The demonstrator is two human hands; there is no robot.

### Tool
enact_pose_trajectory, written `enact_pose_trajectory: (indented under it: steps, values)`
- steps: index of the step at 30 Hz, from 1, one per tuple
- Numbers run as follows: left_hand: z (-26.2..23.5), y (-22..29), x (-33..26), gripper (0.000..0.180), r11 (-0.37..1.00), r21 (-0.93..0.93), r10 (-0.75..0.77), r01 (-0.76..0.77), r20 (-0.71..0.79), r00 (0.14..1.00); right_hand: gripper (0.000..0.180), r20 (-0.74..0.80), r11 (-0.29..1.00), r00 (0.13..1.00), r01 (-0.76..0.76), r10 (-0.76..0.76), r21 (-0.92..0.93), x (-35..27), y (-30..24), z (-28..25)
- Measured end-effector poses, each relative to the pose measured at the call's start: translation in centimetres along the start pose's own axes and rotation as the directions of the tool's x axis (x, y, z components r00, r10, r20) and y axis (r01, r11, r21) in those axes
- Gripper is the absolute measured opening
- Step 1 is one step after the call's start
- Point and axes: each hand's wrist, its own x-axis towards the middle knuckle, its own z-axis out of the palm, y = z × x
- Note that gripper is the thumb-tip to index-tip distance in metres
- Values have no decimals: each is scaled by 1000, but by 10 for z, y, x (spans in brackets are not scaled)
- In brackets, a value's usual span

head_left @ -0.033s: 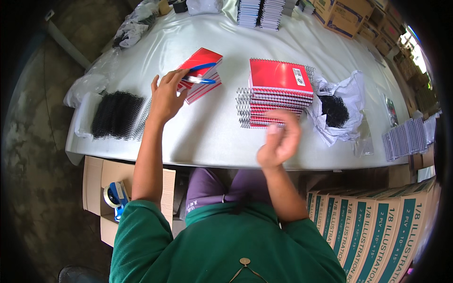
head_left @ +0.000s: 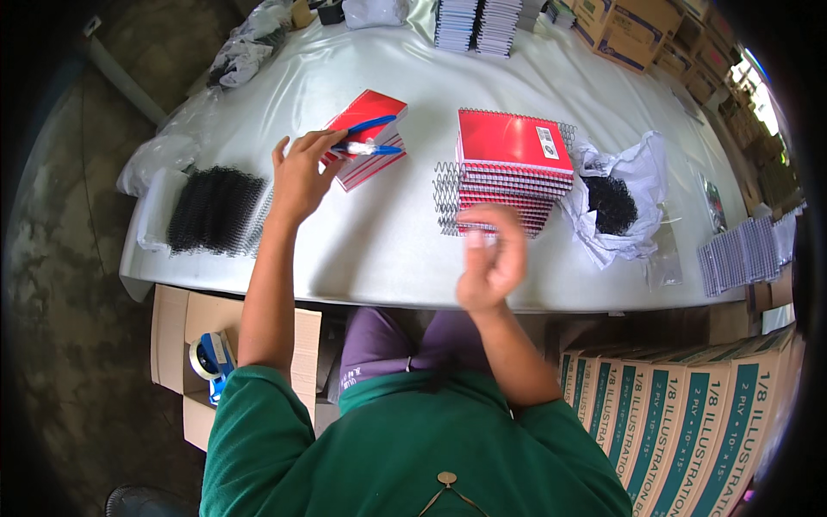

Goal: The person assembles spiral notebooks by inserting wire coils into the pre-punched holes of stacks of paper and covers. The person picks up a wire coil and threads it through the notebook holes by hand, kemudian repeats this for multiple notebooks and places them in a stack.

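My left hand (head_left: 301,172) reaches to the small stack of red notebooks (head_left: 366,109) left of centre, its fingers apart. Pliers with blue handles (head_left: 379,150) lie across that stack, handles pointing right; my fingertips are at their other end and partly hide it. My right hand (head_left: 493,263), smeared by motion, hovers before the near side of a taller stack of red spiral notebooks (head_left: 504,138). Its fingers are loosely curled and apart from the thumb, with nothing visible in them. Loose wire coils (head_left: 446,198) stick out from the left side of this stack.
Black binding coils (head_left: 211,211) lie at the table's left, and more black coils (head_left: 610,205) sit in crumpled white wrapping (head_left: 646,164) at right. Notebook stacks (head_left: 474,30) stand at the back. Below the near edge are an open carton (head_left: 172,319) with a tape dispenser (head_left: 212,362) and several boxes (head_left: 689,422).
My right hand has shifted slightly left in front of the taller stack. The left hand has stayed almost in place by the pliers.
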Motion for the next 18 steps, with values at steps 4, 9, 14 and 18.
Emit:
enact_pose_trajectory:
  steps: [4, 9, 14, 18]
  values:
    - [-13, -25, 14, 32, 995, -87, 59, -53, 66, 996, 24, 275, 881, 876, -447, 395, 157, -11, 0, 44]
    - [-11, -41, 19, 33, 952, -277, 152, -129, 63, 986, 35, 366, 478, 564, -825, 741, 302, -6, 47, 87]
    - [-13, -43, 25, 28, 935, -350, -2, 60, 163, 987, 45, 317, 218, 345, -901, 883, 374, 15, 91, 128]
    - [-3, -52, 26, 24, 887, -412, -139, 208, 191, 972, 51, 289, 198, 301, -921, 909, 337, 21, 100, 144]
